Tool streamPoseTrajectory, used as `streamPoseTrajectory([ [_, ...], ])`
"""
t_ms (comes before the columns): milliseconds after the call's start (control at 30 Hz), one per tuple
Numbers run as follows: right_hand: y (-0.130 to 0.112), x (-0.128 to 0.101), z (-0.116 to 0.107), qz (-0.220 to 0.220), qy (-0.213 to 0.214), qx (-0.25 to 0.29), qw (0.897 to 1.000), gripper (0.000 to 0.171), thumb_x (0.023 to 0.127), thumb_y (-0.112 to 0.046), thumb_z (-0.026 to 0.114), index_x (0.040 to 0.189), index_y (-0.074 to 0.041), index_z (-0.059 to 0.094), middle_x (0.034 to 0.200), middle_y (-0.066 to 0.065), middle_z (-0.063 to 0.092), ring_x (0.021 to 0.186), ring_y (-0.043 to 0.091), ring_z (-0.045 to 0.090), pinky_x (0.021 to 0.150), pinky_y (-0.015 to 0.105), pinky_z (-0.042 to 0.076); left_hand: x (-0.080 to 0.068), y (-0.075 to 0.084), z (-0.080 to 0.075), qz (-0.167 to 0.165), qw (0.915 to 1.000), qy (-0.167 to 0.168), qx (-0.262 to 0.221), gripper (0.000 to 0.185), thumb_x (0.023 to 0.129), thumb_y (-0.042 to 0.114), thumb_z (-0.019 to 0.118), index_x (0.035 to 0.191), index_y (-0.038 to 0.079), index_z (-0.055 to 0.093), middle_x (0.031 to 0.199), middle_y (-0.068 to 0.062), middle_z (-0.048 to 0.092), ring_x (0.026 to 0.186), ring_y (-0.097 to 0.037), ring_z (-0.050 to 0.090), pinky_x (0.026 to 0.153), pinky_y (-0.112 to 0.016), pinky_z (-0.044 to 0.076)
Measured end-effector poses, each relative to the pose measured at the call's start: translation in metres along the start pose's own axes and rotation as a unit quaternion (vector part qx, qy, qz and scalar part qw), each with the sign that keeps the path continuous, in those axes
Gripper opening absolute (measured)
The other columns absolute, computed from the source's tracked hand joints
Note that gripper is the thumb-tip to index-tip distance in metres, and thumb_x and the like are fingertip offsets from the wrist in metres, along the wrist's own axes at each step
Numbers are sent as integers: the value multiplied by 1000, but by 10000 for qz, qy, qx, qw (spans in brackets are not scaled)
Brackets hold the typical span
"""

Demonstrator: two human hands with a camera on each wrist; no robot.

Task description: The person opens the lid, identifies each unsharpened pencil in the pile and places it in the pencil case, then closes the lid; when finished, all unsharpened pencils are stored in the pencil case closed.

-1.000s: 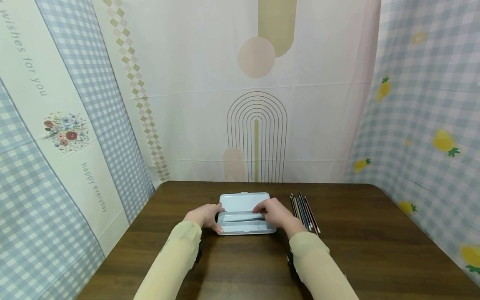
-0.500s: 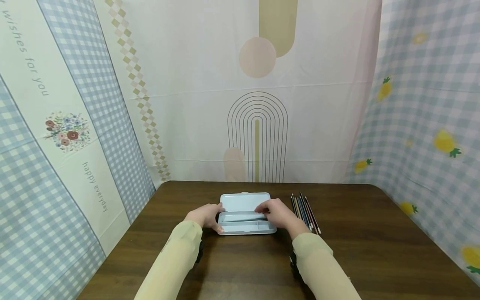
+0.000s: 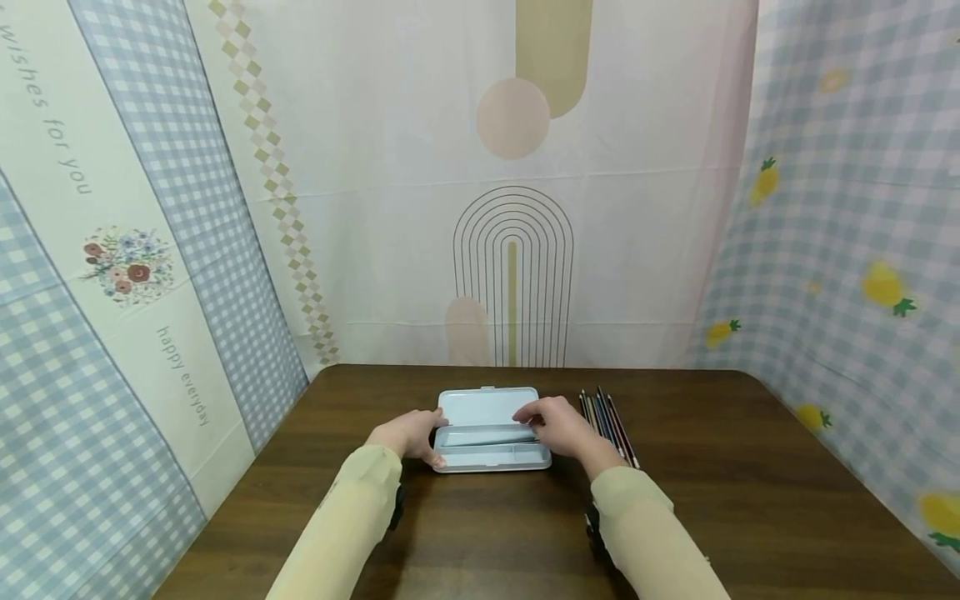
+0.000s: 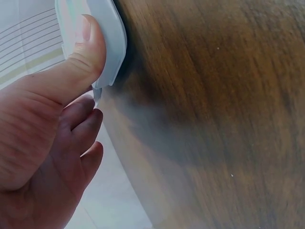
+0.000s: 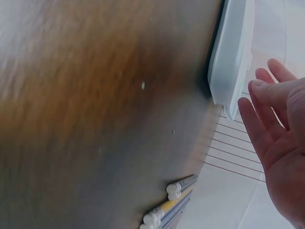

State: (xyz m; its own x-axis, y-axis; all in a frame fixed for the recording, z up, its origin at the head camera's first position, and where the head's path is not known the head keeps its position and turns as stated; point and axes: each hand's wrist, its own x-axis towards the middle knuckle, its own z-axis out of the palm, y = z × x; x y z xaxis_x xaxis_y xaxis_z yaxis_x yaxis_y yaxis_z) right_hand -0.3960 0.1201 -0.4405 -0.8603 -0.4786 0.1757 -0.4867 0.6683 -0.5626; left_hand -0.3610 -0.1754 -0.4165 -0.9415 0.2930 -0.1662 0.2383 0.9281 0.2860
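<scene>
A light blue pencil case (image 3: pixel 487 407) lies on the table with its lid raised at the back. My left hand (image 3: pixel 407 433) grips its left end, thumb at the front corner and fingers by the lid. In the left wrist view that thumb lies along the end of the case (image 4: pixel 113 45). Over the right part of the case is my right hand (image 3: pixel 558 425), fingers loosely bent. The right wrist view shows nothing between the fingers of this hand (image 5: pixel 281 124), beside the case (image 5: pixel 231 57). A thin dark pencil (image 3: pixel 498 442) lies lengthwise inside, its right end near the fingers.
Several pencils (image 3: pixel 609 425) lie side by side on the table to the right of the case; white erasers show on some pencils (image 5: pixel 167 207) in the right wrist view. The brown wooden table (image 3: pixel 480 533) ends at a patterned cloth backdrop (image 3: pixel 390 250), with checked cloth at both sides.
My right hand has shifted slightly to the right over the case, and more of the dark pencil inside shows. My left hand keeps its grip on the left end.
</scene>
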Motion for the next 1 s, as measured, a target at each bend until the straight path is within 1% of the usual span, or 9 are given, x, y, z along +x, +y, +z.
streamPoseTrajectory([
  [133,4,-5,-8,-101,37,46,9999,36,97,13,63,119,-10,81,115,2,76,103,19,68,99,45,58,0,-2,0,4,10000,16,-85,82,82,26,94,154,8,59,168,-15,42,151,-36,44,120,-52,39],
  [333,17,-19,-27,-175,163,215,9995,31,98,9,65,124,-3,78,119,11,76,109,26,70,97,49,58,1,-3,0,84,9999,23,-53,82,81,27,94,153,8,59,168,-15,42,151,-36,45,120,-51,40],
  [600,38,-40,-48,54,330,135,9993,29,99,3,69,126,-5,78,121,11,75,109,26,68,94,48,58,0,-3,0,67,10000,21,-11,82,81,27,94,153,8,60,167,-14,43,150,-35,46,119,-51,41],
  [800,50,-59,-57,268,392,143,9988,28,98,2,70,125,-3,77,122,15,75,109,29,70,94,52,58,0,-4,1,55,10000,8,-37,82,81,26,94,153,8,59,167,-15,43,150,-36,46,120,-52,40],
  [1000,60,-78,-65,440,446,236,9978,27,96,-1,75,123,-1,77,118,13,76,107,31,71,92,52,60,-1,-4,3,81,9999,27,-62,83,80,27,95,152,8,60,166,-15,44,149,-36,47,119,-51,41],
])
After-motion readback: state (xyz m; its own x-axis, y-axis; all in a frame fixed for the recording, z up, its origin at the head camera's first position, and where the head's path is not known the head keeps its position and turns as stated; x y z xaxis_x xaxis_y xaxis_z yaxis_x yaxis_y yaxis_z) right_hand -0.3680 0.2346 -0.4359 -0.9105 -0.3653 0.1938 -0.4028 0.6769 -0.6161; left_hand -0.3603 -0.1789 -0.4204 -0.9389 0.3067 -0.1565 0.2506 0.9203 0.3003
